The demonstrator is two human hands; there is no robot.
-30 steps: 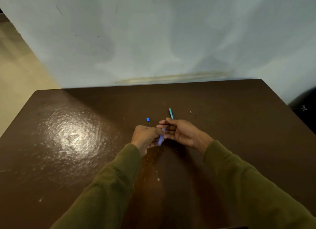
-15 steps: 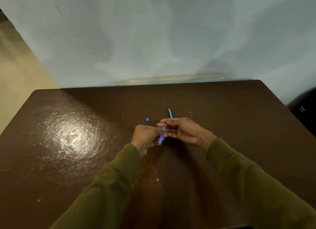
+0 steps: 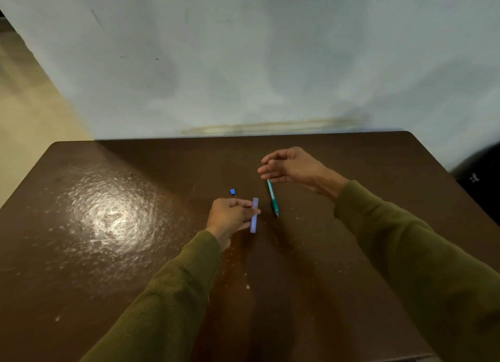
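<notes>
left hand (image 3: pixel 230 217): fingers curled, pinching a pale blue strip (image 3: pixel 254 215) near its middle, low over the table (image 3: pixel 108 253). right hand (image 3: pixel 292 167): fingers loosely apart, holding nothing, over the far end of a teal pen (image 3: pixel 272 198) lying on the table. blue cap (image 3: pixel 232 191): on the table, just beyond the left hand.

Hands: two. Left hand (image 3: pixel 232 217) near centre, right hand (image 3: pixel 293 167) farther and to the right.
Sleeves: two, olive. Left sleeve (image 3: pixel 167 294), right sleeve (image 3: pixel 405 253).
Table (image 3: pixel 108 253): one, brown.
Strip (image 3: pixel 254 221): one, pale blue.
Pen (image 3: pixel 272 198): one, teal.
Bit (image 3: pixel 232 191): one, small, blue, left of the pen.
Dark object (image 3: pixel 481 172), far right: one, kind unclear.
Pale specks (image 3: pixel 247 287): several, too small to count.
</notes>
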